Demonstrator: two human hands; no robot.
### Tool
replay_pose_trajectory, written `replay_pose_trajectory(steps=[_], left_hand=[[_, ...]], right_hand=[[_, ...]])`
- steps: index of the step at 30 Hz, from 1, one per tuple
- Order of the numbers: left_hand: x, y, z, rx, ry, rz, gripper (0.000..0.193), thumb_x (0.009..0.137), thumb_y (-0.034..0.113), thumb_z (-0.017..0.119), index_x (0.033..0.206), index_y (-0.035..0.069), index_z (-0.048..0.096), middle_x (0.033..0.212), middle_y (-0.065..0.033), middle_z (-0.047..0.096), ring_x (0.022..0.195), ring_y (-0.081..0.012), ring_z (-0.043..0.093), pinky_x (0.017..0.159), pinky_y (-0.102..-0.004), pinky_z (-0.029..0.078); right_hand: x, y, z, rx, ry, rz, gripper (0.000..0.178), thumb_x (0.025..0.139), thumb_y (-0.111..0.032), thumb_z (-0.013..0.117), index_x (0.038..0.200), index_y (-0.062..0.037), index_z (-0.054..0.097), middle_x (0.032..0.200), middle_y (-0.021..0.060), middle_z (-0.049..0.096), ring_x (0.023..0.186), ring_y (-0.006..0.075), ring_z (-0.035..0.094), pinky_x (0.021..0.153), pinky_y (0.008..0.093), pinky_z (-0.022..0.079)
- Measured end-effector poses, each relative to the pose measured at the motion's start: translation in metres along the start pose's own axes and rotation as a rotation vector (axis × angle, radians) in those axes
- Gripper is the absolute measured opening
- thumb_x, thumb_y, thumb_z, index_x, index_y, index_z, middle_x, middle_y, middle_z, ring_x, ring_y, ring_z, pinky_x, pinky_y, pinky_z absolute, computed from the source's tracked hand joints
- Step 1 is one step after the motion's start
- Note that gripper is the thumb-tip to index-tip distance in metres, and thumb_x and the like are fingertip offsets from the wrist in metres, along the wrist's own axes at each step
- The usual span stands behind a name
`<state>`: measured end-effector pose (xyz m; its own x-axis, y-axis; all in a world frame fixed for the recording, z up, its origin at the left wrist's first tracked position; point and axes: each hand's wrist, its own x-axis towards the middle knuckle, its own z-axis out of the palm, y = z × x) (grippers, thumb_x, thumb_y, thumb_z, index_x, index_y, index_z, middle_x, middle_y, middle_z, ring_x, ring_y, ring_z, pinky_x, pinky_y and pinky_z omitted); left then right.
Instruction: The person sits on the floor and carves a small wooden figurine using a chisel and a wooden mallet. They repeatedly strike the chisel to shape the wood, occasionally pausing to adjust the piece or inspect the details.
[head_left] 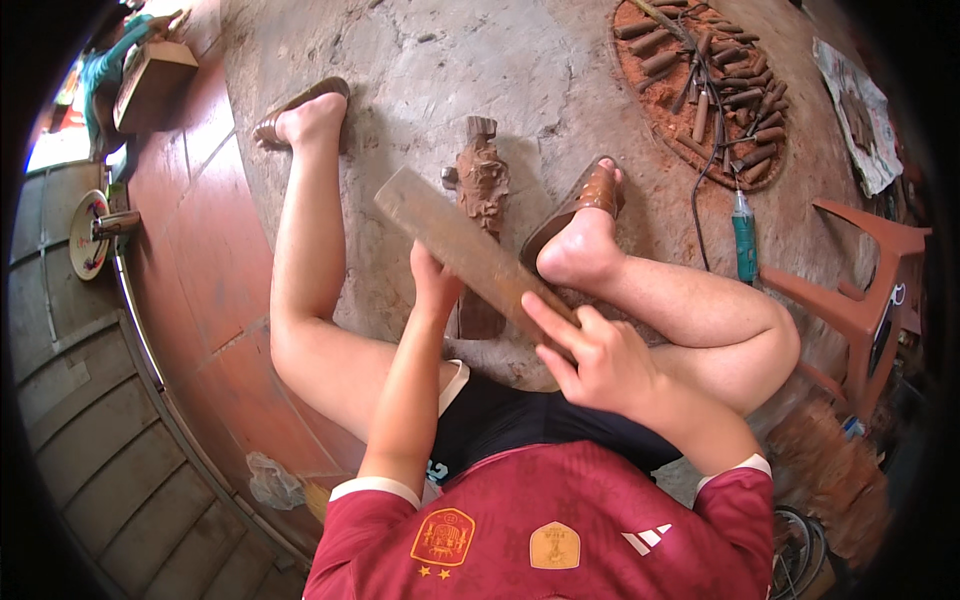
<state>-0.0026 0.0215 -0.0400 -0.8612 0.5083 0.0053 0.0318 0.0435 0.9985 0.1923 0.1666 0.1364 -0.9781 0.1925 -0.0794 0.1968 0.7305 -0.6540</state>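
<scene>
Grip of left hand (435,283) cannot be told, fingers mostly hidden; carving (483,187) is laid on floor (400,60) ahead-right, left hand nearer, long axis pointed forward; flat bar (460,241), slanted over it, is clasped at near end by right hand (602,362).

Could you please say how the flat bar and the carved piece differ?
The flat bar has a plain face; the carved piece is knobbly and deeply cut. The right hand grips the flat bar, while the carved piece lies on the floor. Both are brown and elongated.
</scene>
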Motion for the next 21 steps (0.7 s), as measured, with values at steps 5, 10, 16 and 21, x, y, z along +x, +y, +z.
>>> replay_pose_trajectory(steps=[5,10,16,21], left_hand=[[-0.006,0.016,0.021,-0.269,0.182,0.122,0.027,0.099,0.016,0.061,0.086,0.009,0.038,0.071,-0.0017,0.044,0.063,-0.0136,0.045,0.065,-0.0342,0.047],[-0.015,0.013,0.018,-0.116,0.172,0.169,0.022,0.101,0.015,0.058,0.091,0.007,0.04,0.069,-0.0026,0.045,0.062,-0.014,0.047,0.066,-0.0341,0.047],[-0.013,0.007,0.02,-0.13,0.168,0.155,0.021,0.1,0.016,0.059,0.091,0.006,0.042,0.07,-0.0041,0.049,0.063,-0.0143,0.049,0.064,-0.0317,0.046],[-0.014,0.011,0.024,-0.099,0.162,0.207,0.024,0.099,0.018,0.062,0.093,0.007,0.042,0.071,-0.0036,0.049,0.064,-0.0147,0.05,0.065,-0.0319,0.047]], right_hand=[[-0.026,-0.001,0.04,0.01,0.19,-0.218,0.066,0.086,-0.025,0.068,0.148,-0.0304,0.045,0.071,0.0101,0.047,0.044,0.0242,0.053,0.041,0.0375,0.05],[-0.036,-0.028,0.036,0.06,0.02,-0.072,0.066,0.084,-0.021,0.071,0.145,-0.0295,0.049,0.073,0.0113,0.049,0.046,0.0238,0.053,0.043,0.0361,0.05],[-0.035,-0.025,0.048,-0.119,0.017,-0.008,0.062,0.086,-0.022,0.065,0.146,-0.0297,0.049,0.074,0.0118,0.048,0.046,0.0226,0.055,0.041,0.0346,0.051],[-0.04,-0.019,0.047,0.019,0.18,-0.159,0.063,0.084,-0.019,0.07,0.144,-0.0272,0.051,0.078,0.0122,0.051,0.054,0.0247,0.058,0.05,0.0339,0.054]])
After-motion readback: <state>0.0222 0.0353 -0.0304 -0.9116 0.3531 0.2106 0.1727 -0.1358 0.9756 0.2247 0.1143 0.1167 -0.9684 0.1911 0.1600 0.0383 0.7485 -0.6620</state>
